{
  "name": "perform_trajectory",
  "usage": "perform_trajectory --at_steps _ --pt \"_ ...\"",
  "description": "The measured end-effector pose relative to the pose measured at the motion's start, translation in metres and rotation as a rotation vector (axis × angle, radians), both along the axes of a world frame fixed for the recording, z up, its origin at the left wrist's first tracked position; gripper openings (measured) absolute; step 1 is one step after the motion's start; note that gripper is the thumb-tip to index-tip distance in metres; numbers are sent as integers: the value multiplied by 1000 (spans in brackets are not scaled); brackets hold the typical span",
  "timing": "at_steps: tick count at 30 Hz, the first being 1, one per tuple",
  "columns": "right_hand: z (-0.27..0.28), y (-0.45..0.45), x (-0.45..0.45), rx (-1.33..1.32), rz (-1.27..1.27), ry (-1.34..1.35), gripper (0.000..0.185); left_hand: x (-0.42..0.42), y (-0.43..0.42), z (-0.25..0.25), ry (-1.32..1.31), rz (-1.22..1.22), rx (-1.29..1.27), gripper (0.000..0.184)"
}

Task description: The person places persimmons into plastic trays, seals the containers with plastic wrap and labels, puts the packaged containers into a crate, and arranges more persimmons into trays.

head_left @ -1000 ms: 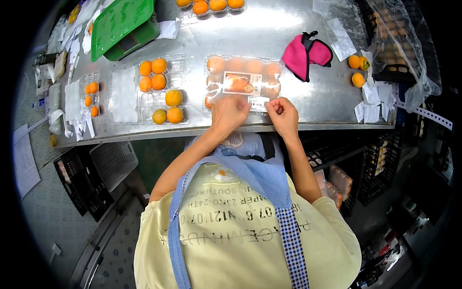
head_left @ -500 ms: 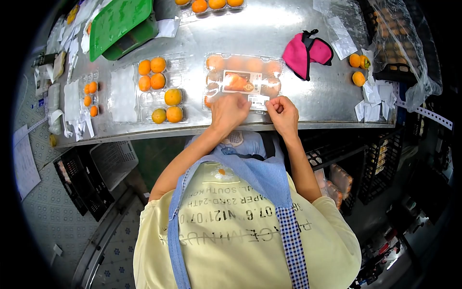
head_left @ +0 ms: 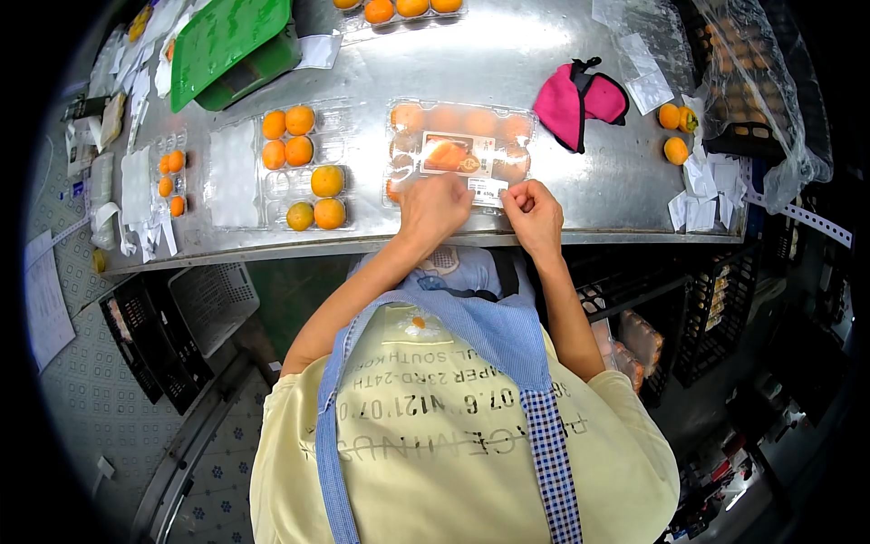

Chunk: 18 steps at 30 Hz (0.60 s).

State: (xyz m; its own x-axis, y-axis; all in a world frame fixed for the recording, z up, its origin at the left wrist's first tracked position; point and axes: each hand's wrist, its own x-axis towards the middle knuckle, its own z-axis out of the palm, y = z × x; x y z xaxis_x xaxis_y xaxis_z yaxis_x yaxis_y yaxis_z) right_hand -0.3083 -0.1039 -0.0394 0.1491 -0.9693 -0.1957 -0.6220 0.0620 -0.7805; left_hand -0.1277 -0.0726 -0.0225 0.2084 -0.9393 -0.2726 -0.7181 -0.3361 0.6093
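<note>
A clear plastic clamshell pack [head_left: 521, 122] of orange fruit lies closed on the metal table in front of me. Its lid carries a picture label [head_left: 446, 154], and a smaller white printed label [head_left: 488, 191] sits at its near edge. My left hand [head_left: 435, 208] is closed, with curled fingertips at the white label's left end. At the label's right end, my right hand [head_left: 535, 218] pinches with thumb and forefinger. Whether the white label is fully flat on the lid I cannot tell. To the left lies an open clear pack [head_left: 340, 122] partly filled with orange fruit [head_left: 299, 150].
A green lidded bin [head_left: 231, 50] stands at the back left. A pink and black pouch [head_left: 580, 102] lies right of the pack. Loose fruit [head_left: 675, 150], paper slips [head_left: 698, 210] and a plastic-draped crate [head_left: 743, 91] are at the right. Another fruit pack [head_left: 412, 9] sits at the back.
Both hands stay almost in place at the white label. The view has shifted very slightly.
</note>
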Motion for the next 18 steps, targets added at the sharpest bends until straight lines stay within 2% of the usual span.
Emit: perform_trajectory --at_steps 3,5,6,8,9,11,13,14,15,16,17,18 --pt "10 2 3 -3 -123 -50 39 3 1 2 -21 -4 -32 21" --pt "-6 1 -3 -104 -157 -102 54 11 5 10 7 61 -44 24" --pt "-13 -1 -7 -154 -173 -129 62 19 6 13 -107 62 -188 28" --pt "-19 -5 -13 4 -181 -143 68 40 10 15 -341 66 -474 38" --pt "-20 -9 -11 86 -175 -168 69 48 14 17 -434 79 -401 55" --pt "-18 -17 -8 254 -149 -137 71 56 19 -2 -146 244 -267 61" --pt "-13 -23 -5 398 -118 -336 67 67 26 -29 219 338 -108 75" --pt "-9 -27 -5 469 -96 -432 65 71 31 -36 287 375 -38 76" --pt "2 -32 -6 639 -77 -513 56 69 25 -13 357 413 24 76" --pt "-1 -30 -10 657 -112 -608 49 68 23 3 428 453 81 77" --pt "1 -24 -10 645 -160 -618 48 73 30 -14 339 383 8 76" --pt "-4 -21 -12 639 -107 -687 49 73 34 -14 402 420 -21 71"
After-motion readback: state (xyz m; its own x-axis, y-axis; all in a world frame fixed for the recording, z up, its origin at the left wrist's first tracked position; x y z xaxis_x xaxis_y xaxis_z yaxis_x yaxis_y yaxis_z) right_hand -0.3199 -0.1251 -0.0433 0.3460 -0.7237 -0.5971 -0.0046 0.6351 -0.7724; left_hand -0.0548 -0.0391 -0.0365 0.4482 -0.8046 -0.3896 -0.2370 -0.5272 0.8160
